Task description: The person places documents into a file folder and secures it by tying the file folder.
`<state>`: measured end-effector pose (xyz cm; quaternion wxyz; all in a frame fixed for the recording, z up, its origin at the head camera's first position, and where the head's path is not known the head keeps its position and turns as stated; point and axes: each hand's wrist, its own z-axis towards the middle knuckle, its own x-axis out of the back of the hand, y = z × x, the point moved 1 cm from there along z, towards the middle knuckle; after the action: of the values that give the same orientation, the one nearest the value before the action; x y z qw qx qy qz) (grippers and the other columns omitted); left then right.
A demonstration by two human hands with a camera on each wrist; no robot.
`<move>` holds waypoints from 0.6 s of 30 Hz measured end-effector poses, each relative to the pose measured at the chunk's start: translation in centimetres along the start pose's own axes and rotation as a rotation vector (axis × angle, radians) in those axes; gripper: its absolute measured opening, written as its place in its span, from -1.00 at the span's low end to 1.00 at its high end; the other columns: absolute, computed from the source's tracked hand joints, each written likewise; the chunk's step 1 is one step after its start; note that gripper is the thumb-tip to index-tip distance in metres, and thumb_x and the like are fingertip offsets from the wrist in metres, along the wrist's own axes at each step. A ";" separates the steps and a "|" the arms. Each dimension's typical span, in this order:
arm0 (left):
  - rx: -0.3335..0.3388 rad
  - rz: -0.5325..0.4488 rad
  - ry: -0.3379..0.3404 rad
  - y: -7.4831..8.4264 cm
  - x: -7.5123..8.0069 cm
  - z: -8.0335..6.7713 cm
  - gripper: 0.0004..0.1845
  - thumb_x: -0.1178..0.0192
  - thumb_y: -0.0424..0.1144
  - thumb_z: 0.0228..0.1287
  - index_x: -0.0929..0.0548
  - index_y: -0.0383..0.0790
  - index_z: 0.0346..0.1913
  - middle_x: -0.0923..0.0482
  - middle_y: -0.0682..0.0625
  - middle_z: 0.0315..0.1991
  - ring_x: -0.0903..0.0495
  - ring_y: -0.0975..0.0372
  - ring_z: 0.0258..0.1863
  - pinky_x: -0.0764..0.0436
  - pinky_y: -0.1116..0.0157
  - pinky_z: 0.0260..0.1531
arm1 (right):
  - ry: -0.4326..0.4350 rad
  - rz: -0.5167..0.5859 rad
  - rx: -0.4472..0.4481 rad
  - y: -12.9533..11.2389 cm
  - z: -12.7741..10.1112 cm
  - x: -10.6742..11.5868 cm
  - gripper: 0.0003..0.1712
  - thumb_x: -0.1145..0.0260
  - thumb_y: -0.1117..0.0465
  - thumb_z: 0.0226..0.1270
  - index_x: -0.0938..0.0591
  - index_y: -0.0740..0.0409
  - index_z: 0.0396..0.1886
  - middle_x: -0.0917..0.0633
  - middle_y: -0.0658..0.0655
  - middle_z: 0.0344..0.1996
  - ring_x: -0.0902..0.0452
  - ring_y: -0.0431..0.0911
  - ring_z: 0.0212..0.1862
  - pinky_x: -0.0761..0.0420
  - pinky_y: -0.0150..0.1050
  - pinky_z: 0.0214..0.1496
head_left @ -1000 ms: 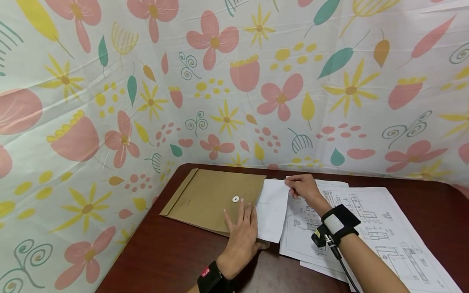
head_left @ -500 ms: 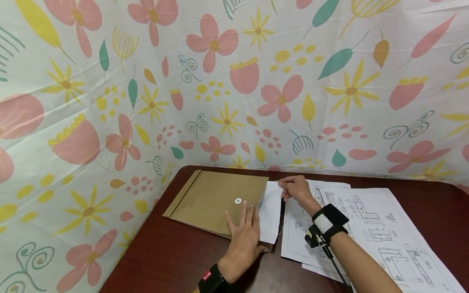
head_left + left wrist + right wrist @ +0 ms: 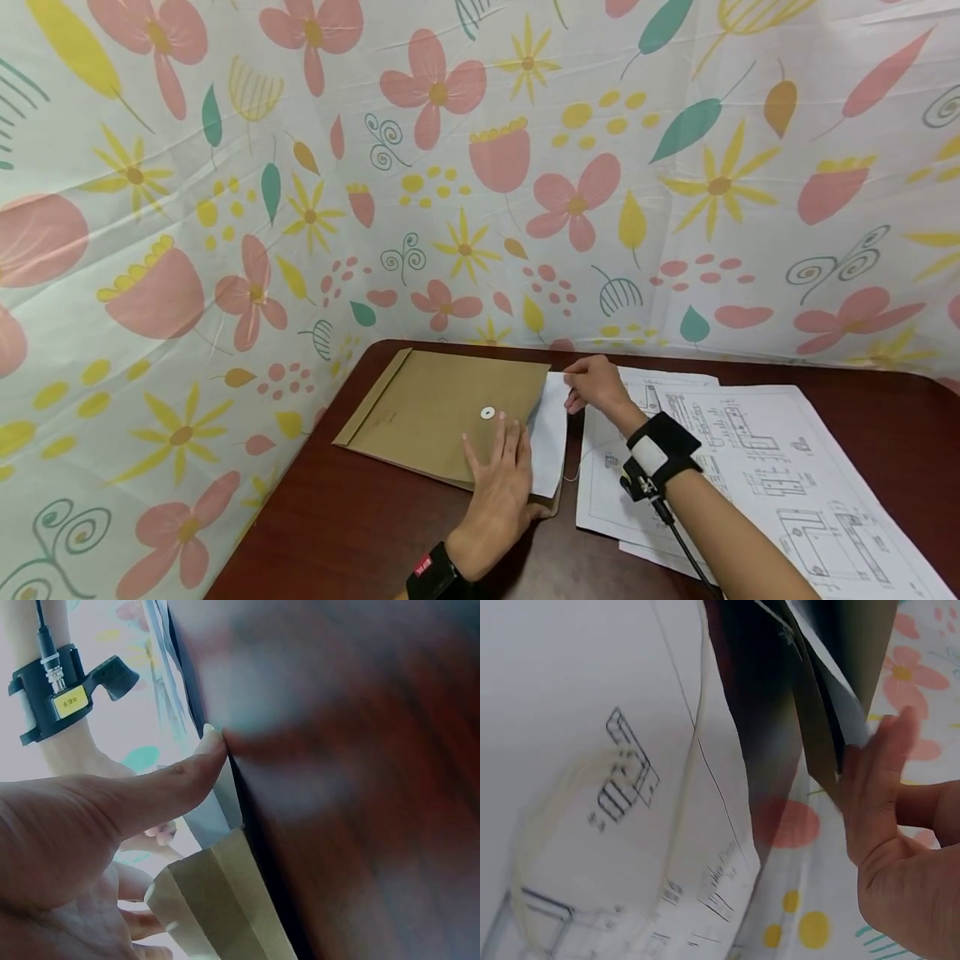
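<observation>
The head camera looks forward and down from above both hands, taking in the whole table [image 3: 360,533]. The left wrist camera sits close under the left hand [image 3: 82,847], facing past its thumb. The right wrist camera looks closely past the right hand [image 3: 900,847]. All three share the envelope [image 3: 442,408].

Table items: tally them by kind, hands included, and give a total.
Brown envelope: 1
Blank white sheet, partly inside the envelope: 1
Printed drawing sheets: at least 2, overlapping, so the exact number is unclear
Hands: 2, left hand flat on the envelope, right hand pinching the white sheet
Total: at least 6
</observation>
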<state>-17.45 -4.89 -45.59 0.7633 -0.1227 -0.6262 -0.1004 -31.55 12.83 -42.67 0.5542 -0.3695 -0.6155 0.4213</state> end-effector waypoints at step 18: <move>-0.006 0.042 0.014 0.0 -0.2 0.2 0.19 -0.43 0.38 -0.17 -0.28 -0.22 0.49 -0.21 -0.11 0.52 0.02 -0.03 0.58 -0.12 -0.45 0.25 | -0.014 -0.031 -0.012 -0.4 1.3 -3.4 -0.53 -0.03 0.45 0.41 -0.26 0.53 0.27 -0.68 0.45 -0.39 -0.72 0.08 -0.56 -0.72 -0.12 -0.43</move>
<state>-17.69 -4.87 -45.77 0.7693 -0.1377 -0.6177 -0.0872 -32.45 9.42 -43.56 0.5541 -0.3605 -0.6275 0.4115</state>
